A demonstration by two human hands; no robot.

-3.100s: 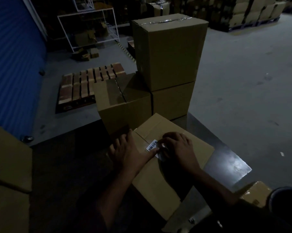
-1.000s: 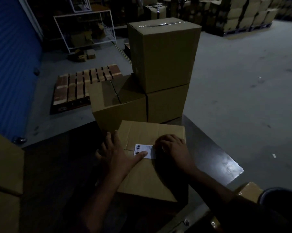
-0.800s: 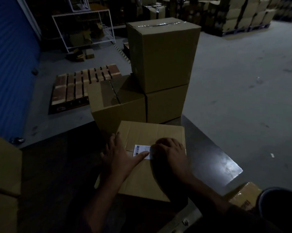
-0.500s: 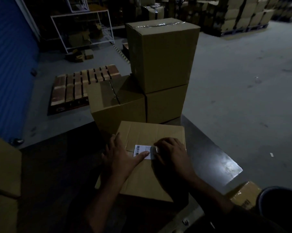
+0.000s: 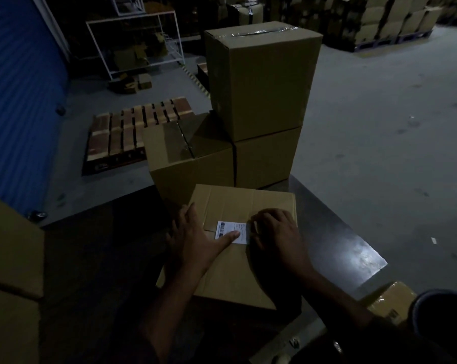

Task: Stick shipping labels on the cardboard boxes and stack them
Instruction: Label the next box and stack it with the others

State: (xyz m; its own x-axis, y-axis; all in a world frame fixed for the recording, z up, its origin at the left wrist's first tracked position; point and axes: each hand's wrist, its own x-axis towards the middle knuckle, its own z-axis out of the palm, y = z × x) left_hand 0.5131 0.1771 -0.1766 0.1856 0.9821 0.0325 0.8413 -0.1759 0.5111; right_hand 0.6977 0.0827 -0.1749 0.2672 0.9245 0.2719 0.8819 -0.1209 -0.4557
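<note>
A cardboard box (image 5: pixel 238 266) lies flat on the dark table (image 5: pixel 337 237) in front of me. A white shipping label (image 5: pixel 228 228) with a barcode sits on its top. My left hand (image 5: pixel 196 240) rests on the box's left part with its thumb pressing the label. My right hand (image 5: pixel 274 235) lies on the box at the label's right edge, fingers bent down onto it. Behind stands a stack of boxes: a tall taped box (image 5: pixel 261 77) on top of a lower box (image 5: pixel 267 158), with another box (image 5: pixel 188 158) beside them on the left.
A wooden pallet (image 5: pixel 132 130) lies on the concrete floor at the left, near a blue shutter (image 5: pixel 14 101). More cardboard boxes (image 5: pixel 9 279) stand at my near left. A white rack (image 5: pixel 135 43) and stacked cartons (image 5: pixel 395 17) fill the back. A taped parcel (image 5: pixel 390 300) sits at the near right.
The box was turned square to me about three seconds ago. Since then both hands have stayed on the label, the right fingers shifting slightly along its right edge.
</note>
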